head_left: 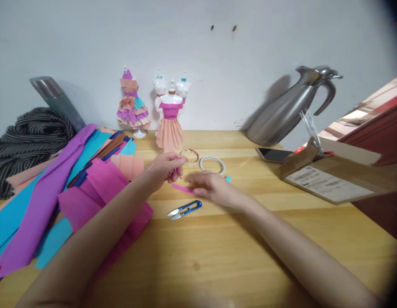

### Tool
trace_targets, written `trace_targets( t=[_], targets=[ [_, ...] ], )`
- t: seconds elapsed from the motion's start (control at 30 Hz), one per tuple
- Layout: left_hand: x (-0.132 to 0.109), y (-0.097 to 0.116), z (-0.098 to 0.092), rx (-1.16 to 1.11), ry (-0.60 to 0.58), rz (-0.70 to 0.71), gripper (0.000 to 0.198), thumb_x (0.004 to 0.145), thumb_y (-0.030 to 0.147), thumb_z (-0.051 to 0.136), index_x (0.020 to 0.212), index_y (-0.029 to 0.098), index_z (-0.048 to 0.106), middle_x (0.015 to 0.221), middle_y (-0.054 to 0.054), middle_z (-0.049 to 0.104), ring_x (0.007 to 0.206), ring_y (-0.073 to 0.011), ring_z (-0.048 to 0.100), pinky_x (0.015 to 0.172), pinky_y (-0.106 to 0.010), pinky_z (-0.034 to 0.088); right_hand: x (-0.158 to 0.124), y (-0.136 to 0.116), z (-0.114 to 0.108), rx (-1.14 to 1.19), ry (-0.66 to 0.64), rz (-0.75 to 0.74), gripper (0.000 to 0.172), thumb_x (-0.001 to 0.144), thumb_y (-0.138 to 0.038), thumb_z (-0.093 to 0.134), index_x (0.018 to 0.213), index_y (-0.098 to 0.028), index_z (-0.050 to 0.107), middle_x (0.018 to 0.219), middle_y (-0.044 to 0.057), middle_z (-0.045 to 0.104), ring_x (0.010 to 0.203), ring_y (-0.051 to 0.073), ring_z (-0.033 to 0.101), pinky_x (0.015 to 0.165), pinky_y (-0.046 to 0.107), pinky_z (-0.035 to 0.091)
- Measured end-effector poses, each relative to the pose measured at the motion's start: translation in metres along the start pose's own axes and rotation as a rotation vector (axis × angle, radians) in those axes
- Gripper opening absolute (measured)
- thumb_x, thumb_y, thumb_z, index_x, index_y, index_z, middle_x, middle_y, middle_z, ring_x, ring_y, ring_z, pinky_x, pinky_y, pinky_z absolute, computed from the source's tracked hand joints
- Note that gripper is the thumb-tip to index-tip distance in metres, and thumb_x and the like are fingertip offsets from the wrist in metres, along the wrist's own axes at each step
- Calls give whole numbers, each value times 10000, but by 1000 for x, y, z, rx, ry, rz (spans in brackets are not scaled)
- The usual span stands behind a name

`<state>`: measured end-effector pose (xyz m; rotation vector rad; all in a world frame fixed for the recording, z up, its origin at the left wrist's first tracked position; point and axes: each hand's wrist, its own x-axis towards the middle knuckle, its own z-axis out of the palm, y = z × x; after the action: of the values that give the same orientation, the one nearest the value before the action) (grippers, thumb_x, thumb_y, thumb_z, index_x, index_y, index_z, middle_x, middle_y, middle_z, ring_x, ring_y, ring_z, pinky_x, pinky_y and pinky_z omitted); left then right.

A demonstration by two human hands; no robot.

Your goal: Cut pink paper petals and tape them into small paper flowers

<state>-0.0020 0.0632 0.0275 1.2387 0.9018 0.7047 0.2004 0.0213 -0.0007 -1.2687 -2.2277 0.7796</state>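
Note:
My left hand (163,170) is closed in a pinch on a small piece of magenta crepe paper (176,170), above the middle of the table. Just right of it is my right hand (216,190), its fingers smeared by motion. A narrow pink paper strip (182,188) lies at those fingertips; whether they grip it I cannot tell. Below both hands a pair of blue thread snips (185,209) rests with its blades apart. Behind them lie a roll of white double-sided tape (203,164) and a thinner ring of tape (197,158).
Crepe paper sheets (47,222) in several colours spread over the left side, beside a striped cloth (40,128). Small dress forms in paper dresses (170,132) stand by the wall. To the right are a metal jug (282,111), a phone (273,155) and a cardboard box (355,171).

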Motion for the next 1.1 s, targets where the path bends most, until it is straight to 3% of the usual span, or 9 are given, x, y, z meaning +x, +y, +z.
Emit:
trace_targets(
  t=[0.07, 0.13, 0.27, 0.4, 0.53, 0.67, 0.83, 1.0, 1.1],
  targets=[
    [-2, 2, 0, -22, 25, -2, 132, 797, 219, 568, 873, 113, 582, 517, 34, 535, 336, -39, 398, 342, -167, 230, 2, 8, -7, -93, 81, -23, 229, 771, -230, 589, 965, -163, 690, 1015, 104, 678, 880, 196, 599, 719, 289, 446],
    [-3, 1, 1, -8, 23, -21, 125, 792, 201, 570, 864, 100, 585, 503, 32, 528, 331, -36, 386, 343, -169, 221, 0, 23, -21, -192, 132, 93, 170, 778, -216, 556, 861, -170, 697, 835, 71, 683, 715, 169, 584, 650, 281, 434],
    [-2, -5, 5, -54, -9, -78, 170, 732, 136, 599, 891, 82, 574, 537, 6, 569, 380, -54, 460, 380, -174, 296, -9, 46, -36, -168, 241, 244, 109, 750, -217, 585, 715, -176, 680, 723, 41, 669, 666, 161, 570, 636, 279, 424],
    [-3, -11, 12, -222, -102, -97, 442, 608, 29, 626, 1033, 97, 524, 688, -43, 661, 588, -130, 634, 561, -234, 474, -10, 29, -19, 356, 246, 260, 187, 751, -328, 643, 834, -166, 685, 787, 39, 687, 632, 138, 575, 588, 267, 446],
    [-7, -17, 16, -292, -211, 21, 346, 635, 106, 686, 963, 90, 579, 734, -55, 673, 620, -133, 650, 590, -250, 498, -10, -5, 1, 950, 167, 249, 369, 732, -395, 724, 1034, -193, 656, 986, 70, 705, 822, 156, 663, 710, 266, 514],
    [-8, -22, 18, -243, -219, 79, 292, 692, 242, 714, 924, 92, 618, 671, -47, 676, 541, -118, 629, 529, -234, 490, -15, -19, 16, 1304, 28, 323, 442, 710, -349, 765, 1104, -192, 642, 873, 54, 709, 772, 149, 688, 692, 255, 552],
    [-8, -23, 19, -225, -208, 105, 324, 725, 275, 696, 984, 97, 616, 601, -36, 663, 529, -127, 627, 484, -203, 451, -16, -12, 25, 1304, 168, 377, 359, 645, -254, 808, 973, -177, 685, 656, -10, 656, 518, 62, 575, 455, 146, 452],
    [-8, -17, 19, -226, -80, 106, 307, 803, 331, 620, 1016, 111, 615, 960, -108, 692, 565, -108, 628, 475, -220, 469, -14, -8, 21, 1056, 300, 319, 282, 628, -304, 811, 827, -179, 656, 628, -21, 617, 507, 77, 547, 473, 202, 455],
    [-6, -16, 19, -170, -24, 31, 288, 823, 334, 603, 981, 94, 607, 824, -82, 674, 541, -116, 617, 466, -229, 474, -13, -9, 18, 896, 356, 251, 291, 642, -350, 788, 830, -185, 640, 627, -22, 608, 503, 80, 529, 488, 225, 444]
  ],
)
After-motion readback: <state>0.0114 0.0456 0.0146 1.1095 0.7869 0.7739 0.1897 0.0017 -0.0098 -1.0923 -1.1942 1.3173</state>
